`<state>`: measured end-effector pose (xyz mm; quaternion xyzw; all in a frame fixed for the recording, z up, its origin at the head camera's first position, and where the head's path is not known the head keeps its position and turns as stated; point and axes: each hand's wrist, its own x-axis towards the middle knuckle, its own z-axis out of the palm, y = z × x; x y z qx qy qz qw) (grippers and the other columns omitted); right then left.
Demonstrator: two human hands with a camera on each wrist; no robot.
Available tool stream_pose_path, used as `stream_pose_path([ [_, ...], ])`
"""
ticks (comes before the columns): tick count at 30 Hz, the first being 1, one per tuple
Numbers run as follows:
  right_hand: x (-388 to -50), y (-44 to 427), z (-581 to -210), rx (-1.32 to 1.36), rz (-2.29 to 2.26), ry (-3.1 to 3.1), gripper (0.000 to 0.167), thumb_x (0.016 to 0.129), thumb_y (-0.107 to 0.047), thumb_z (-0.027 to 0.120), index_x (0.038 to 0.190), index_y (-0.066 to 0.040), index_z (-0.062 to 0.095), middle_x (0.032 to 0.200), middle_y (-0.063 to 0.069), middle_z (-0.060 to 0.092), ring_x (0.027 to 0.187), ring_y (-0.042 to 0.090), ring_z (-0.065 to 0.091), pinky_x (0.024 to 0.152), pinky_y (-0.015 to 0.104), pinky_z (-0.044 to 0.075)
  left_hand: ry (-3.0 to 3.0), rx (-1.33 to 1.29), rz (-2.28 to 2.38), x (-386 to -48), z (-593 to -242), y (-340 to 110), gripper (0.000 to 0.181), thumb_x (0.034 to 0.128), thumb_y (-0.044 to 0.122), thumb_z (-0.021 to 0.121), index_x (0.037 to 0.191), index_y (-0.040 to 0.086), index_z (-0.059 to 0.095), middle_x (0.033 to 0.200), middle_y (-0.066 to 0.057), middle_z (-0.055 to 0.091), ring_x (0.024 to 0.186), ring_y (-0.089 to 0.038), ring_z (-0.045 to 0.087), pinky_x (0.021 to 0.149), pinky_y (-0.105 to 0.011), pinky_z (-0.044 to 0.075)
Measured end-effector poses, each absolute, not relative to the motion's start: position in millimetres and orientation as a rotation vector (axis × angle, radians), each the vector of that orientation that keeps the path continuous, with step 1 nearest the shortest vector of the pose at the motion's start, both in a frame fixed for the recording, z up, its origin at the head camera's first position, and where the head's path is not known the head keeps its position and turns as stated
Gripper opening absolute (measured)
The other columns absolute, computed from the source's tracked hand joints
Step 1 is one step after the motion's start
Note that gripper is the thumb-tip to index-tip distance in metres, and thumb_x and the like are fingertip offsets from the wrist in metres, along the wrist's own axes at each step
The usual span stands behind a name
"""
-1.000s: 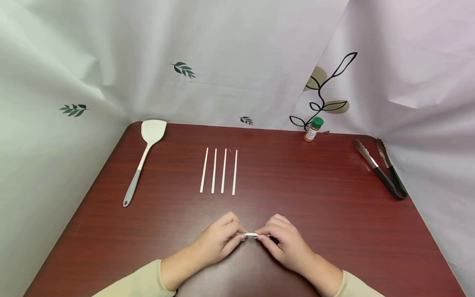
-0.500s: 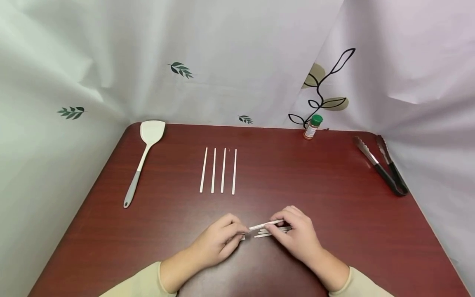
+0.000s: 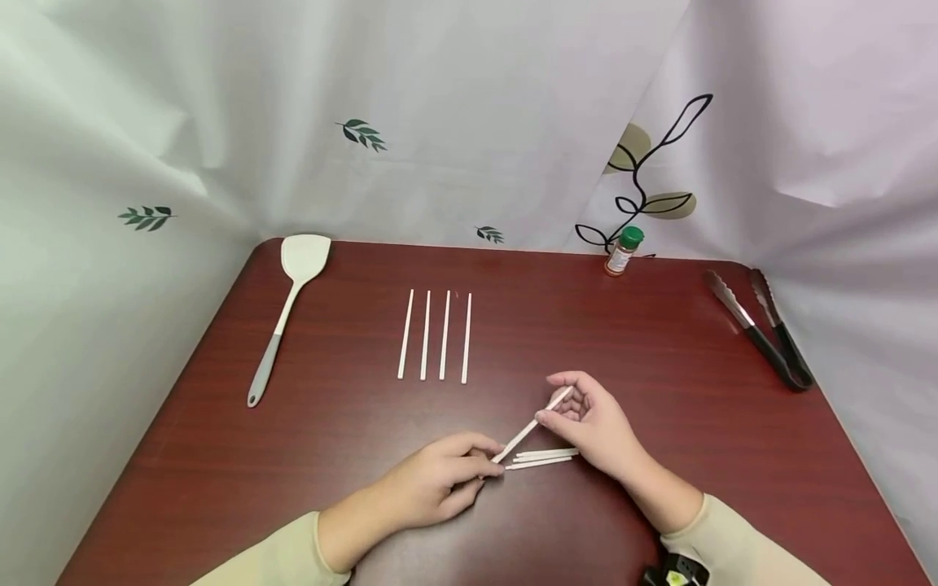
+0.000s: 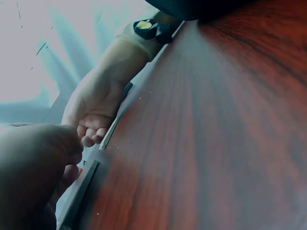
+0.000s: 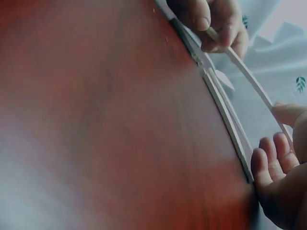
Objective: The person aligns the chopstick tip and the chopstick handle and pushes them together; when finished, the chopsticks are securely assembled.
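Note:
A thin white stick (image 3: 524, 433) slants between my two hands, off the table. My left hand (image 3: 447, 482) pinches its lower end, as the right wrist view also shows. My right hand (image 3: 592, 423) holds the upper end between thumb and fingers, its other fingers curled in. Several more white sticks (image 3: 544, 453) lie on the table below my right hand, seen edge-on as sticks (image 5: 225, 115) in the right wrist view. Low beside my left hand, the left wrist view has a dark, narrow strip (image 4: 82, 194) whose kind I cannot tell.
Farther up the table (image 3: 330, 456), several white sticks (image 3: 444, 335) lie side by side, apart. A white spatula (image 3: 291, 301) lies at the left, a green-capped spice jar (image 3: 620, 254) stands at the back, and black-handled tongs (image 3: 769, 346) lie at the right. White cloth surrounds the back.
My right hand has moved up and right, tilting one stick away from the group, which now shows on the table. My left hand stays near its spot and pinches that stick's lower end.

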<state>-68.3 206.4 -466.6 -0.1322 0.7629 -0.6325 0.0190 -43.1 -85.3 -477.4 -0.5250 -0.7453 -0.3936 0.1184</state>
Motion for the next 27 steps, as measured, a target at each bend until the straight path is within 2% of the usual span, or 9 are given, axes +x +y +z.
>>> stream_pose_path([
  [4,-84.6,202.2,-463.7,-0.420,-1.982,2.278,0.070,0.086,0.010,0.082,0.143,0.013,0.042,0.091,0.014,0.069,0.079,0.014,0.069,0.071,0.023,0.058,-2.203,-1.520,-1.129,-44.5,-477.5,-82.6,0.035,0.0888,-0.005,0.077,0.121,0.007,0.078,0.133,-0.010,0.066,0.110,-0.015,0.070,0.095,-0.019,0.054],
  [7,-98.8,199.0,-458.2,-0.409,-1.964,2.253,0.073,0.086,0.010,0.082,0.143,0.013,0.037,0.090,0.014,0.069,0.077,0.014,0.069,0.069,0.022,0.056,-2.236,-1.461,-1.113,-47.3,-476.1,-78.0,0.032,0.0885,-0.003,0.080,0.117,0.011,0.078,0.131,-0.008,0.065,0.109,-0.014,0.070,0.095,-0.020,0.054],
  [11,-118.8,199.3,-448.1,-0.418,-1.871,2.280,0.069,0.086,0.008,0.083,0.141,0.015,0.041,0.092,0.015,0.070,0.077,0.014,0.069,0.068,0.021,0.055,-2.283,-1.384,-1.057,-55.1,-472.5,-66.7,0.024,0.0880,0.005,0.084,0.109,0.015,0.080,0.126,-0.003,0.066,0.109,-0.011,0.068,0.096,-0.025,0.054],
  [18,-158.4,197.1,-438.9,-0.469,-1.629,2.434,0.065,0.086,-0.001,0.087,0.142,0.009,0.055,0.102,0.019,0.069,0.085,0.020,0.070,0.076,0.024,0.057,-2.351,-1.240,-0.938,-77.3,-471.4,-52.9,0.024,0.0795,0.017,0.092,0.100,0.020,0.080,0.116,0.001,0.070,0.106,-0.014,0.068,0.086,-0.038,0.054],
  [23,-186.8,190.8,-442.4,-0.497,-1.510,2.516,0.063,0.085,-0.008,0.089,0.141,0.005,0.062,0.109,0.019,0.068,0.095,0.028,0.068,0.084,0.031,0.056,-2.428,-1.183,-0.912,-95.8,-470.1,-51.0,0.025,0.0770,0.017,0.093,0.098,0.019,0.080,0.115,0.000,0.069,0.108,-0.017,0.067,0.098,-0.043,0.053],
  [27,-205.8,182.2,-444.3,-0.528,-1.430,2.567,0.064,0.084,-0.012,0.091,0.140,0.002,0.065,0.115,0.016,0.068,0.104,0.032,0.063,0.094,0.042,0.052,-2.473,-1.160,-0.894,-107.4,-468.6,-51.6,0.023,0.0796,0.016,0.093,0.099,0.019,0.080,0.116,-0.001,0.069,0.109,-0.019,0.066,0.100,-0.043,0.051],
])
